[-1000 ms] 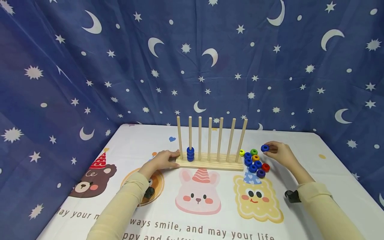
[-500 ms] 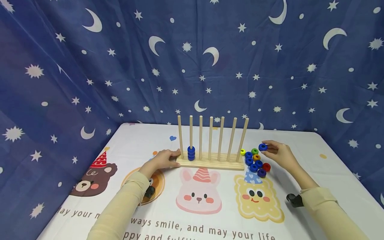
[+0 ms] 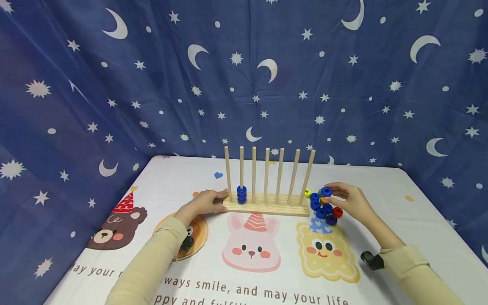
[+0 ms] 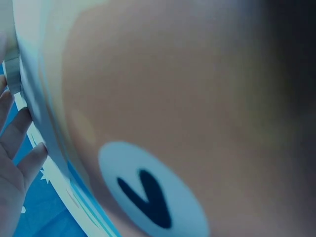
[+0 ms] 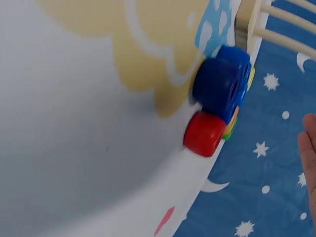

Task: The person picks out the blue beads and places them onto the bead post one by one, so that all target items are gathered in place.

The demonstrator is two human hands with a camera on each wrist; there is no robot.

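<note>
A wooden peg rack (image 3: pixel 267 207) with a row of upright pegs stands on the table. Three blue beads (image 3: pixel 242 195) are stacked on its second peg from the left. My left hand (image 3: pixel 203 202) holds the left end of the base between thumb and fingers. To the right, my right hand (image 3: pixel 351 201) pinches a blue bead (image 3: pixel 325 192) above a cluster of loose beads. That cluster has several blue beads (image 3: pixel 321 213), an orange bead (image 3: pixel 323 200), a red bead (image 3: pixel 337 212), a dark purple bead (image 3: pixel 331 220) and a yellow bead (image 3: pixel 307 193). A green one is mostly hidden.
The white tablecloth (image 3: pixel 396 203) carries printed cartoon animals and lettering. Behind the table hangs a dark blue curtain (image 3: pixel 289 80) with moons and stars. Loose beads lie close to the rack's right end.
My right hand has moved left with the blue bead, from beside the cluster to over it. The left hand stays on the rack's left end.
</note>
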